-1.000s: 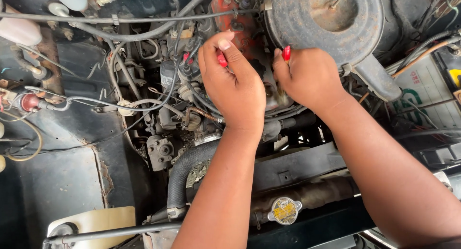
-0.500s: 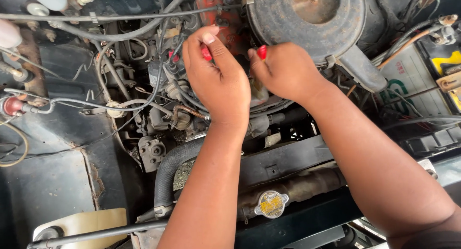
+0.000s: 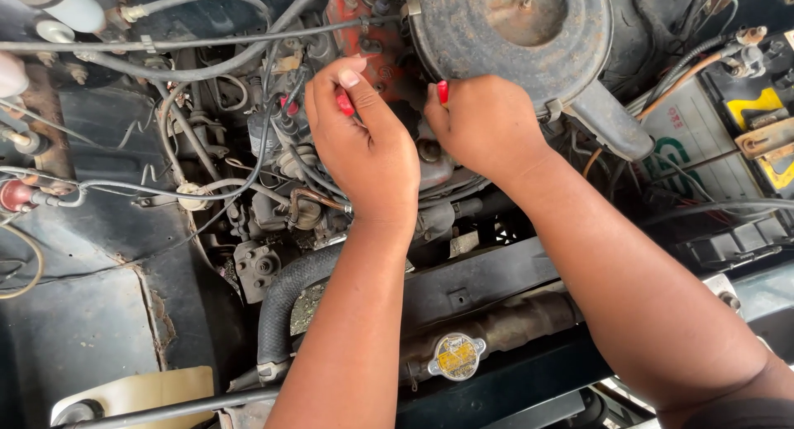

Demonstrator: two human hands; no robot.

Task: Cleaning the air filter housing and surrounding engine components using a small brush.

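Under the raised hood, over a grimy engine bay [image 3: 99, 346], I see my left hand [image 3: 368, 152] curled, fingers pinching a small red-tipped piece [image 3: 345, 104] above the red engine cover [image 3: 364, 16]. My right hand [image 3: 488, 127] grips another red tip [image 3: 442, 92] beside the round air cleaner [image 3: 513, 32], whose snout crowds it; battery [image 3: 728, 123] far right.

A single head-worn camera looks steeply down into an open engine bay from close range. The near edge of the view runs along the radiator [image 3: 496, 330]; the far edge cuts across the air cleaner [image 3: 513, 32]. The battery [image 3: 728, 131] sits at the right edge, the inner fender [image 3: 74, 330] at the left. Both forearms enter from the near side. No second view overlaps.
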